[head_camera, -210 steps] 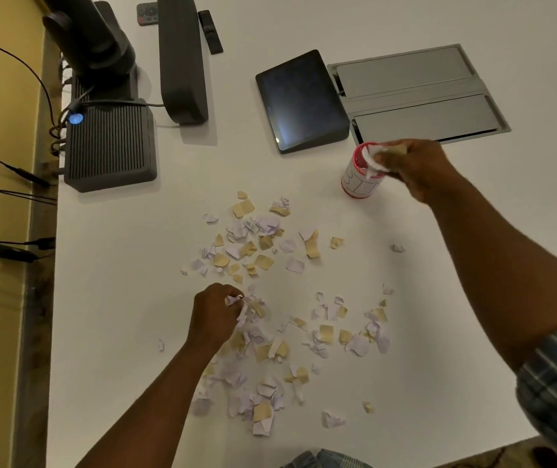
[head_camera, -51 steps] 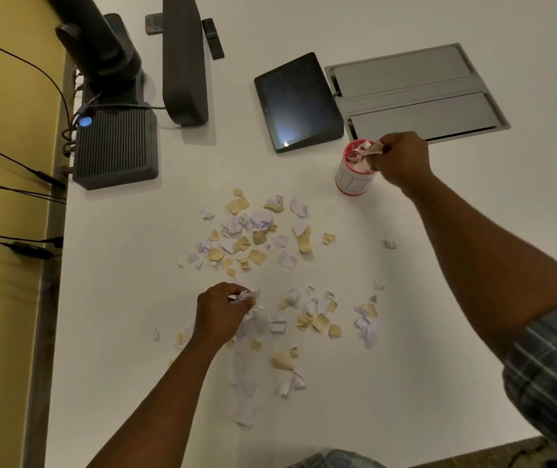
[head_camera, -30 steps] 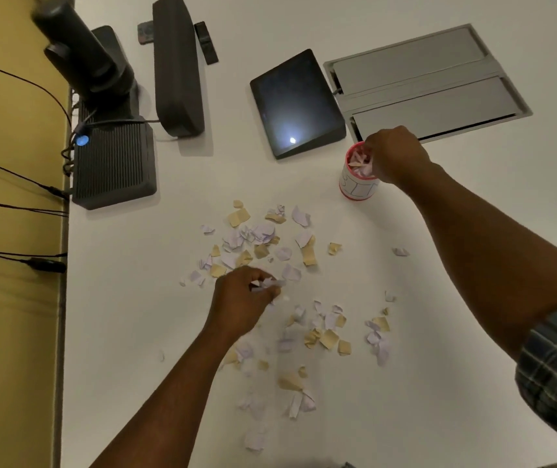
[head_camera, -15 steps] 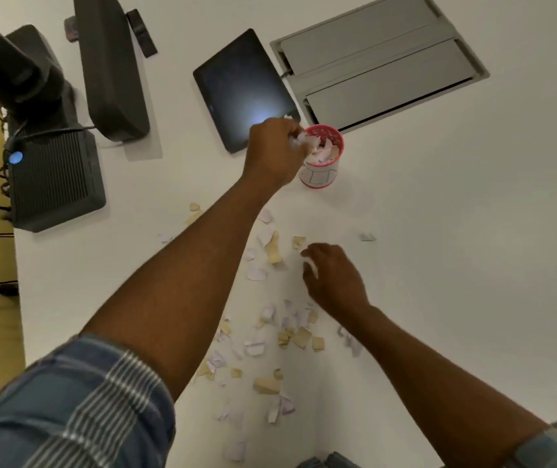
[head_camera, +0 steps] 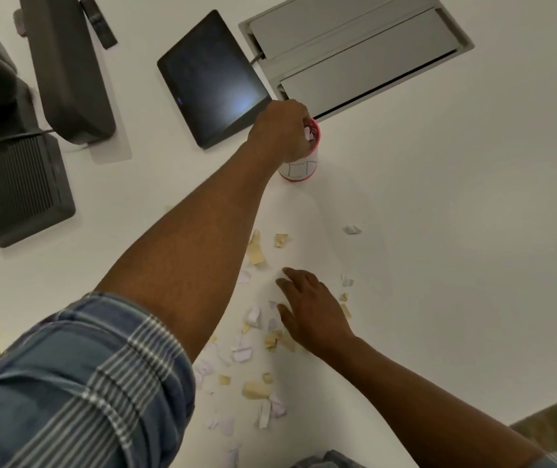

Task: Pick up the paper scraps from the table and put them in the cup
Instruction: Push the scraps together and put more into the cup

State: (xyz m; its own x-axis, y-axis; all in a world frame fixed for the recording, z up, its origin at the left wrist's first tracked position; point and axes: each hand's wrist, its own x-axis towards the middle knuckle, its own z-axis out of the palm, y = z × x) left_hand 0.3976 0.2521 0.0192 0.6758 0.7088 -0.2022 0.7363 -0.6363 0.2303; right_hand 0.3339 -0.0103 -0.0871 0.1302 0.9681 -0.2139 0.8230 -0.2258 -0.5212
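Now the left hand [head_camera: 282, 130] sits over the cup [head_camera: 299, 167], fingers curled round white scraps at the red rim. Right hand [head_camera: 310, 307] lies w/ fingers spread fairly straight, tips down among the paper scraps [head_camera: 253, 319] on the white table [head_camera: 439, 231]; can't tell if it holds any. Cup stands upright just beside the dark tablet [head_camera: 211, 79], well apart from the right hand.
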